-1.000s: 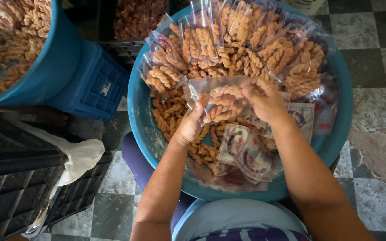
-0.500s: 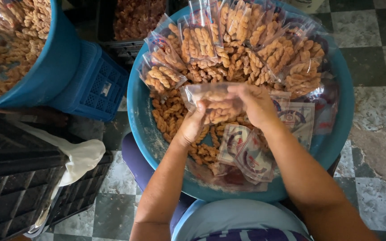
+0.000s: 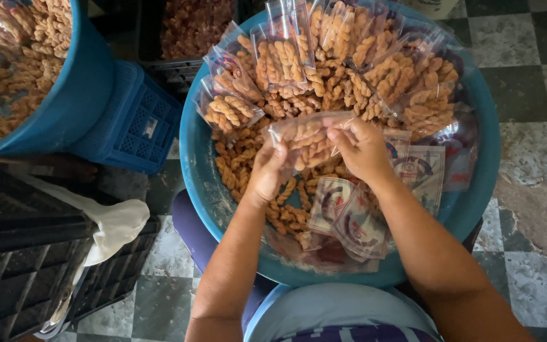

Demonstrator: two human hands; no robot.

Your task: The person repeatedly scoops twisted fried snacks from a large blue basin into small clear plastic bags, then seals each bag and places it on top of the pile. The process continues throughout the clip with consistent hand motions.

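Observation:
Both hands hold one clear plastic bag [image 3: 304,132] part-filled with twisted fried snacks, over a big blue basin [image 3: 205,190]. My left hand [image 3: 267,172] grips its lower left side, and my right hand [image 3: 361,149] pinches its top right edge. Loose twisted snacks [image 3: 242,166] fill the basin beneath the bag. Several filled bags [image 3: 281,58] stand along the basin's far rim. A stack of empty printed bags [image 3: 349,218] lies in the basin near my right wrist.
A second blue tub [image 3: 64,101] of snacks stands at the left beside a blue plastic crate [image 3: 135,123]. Black crates [image 3: 26,278] with a white cloth [image 3: 116,223] fill the lower left. A dark crate of snacks [image 3: 191,25] sits behind. Checkered tile floor [image 3: 533,76] lies to the right.
The bag has been raised slightly and stretched sideways between both hands. My right hand shifted to the bag's top edge.

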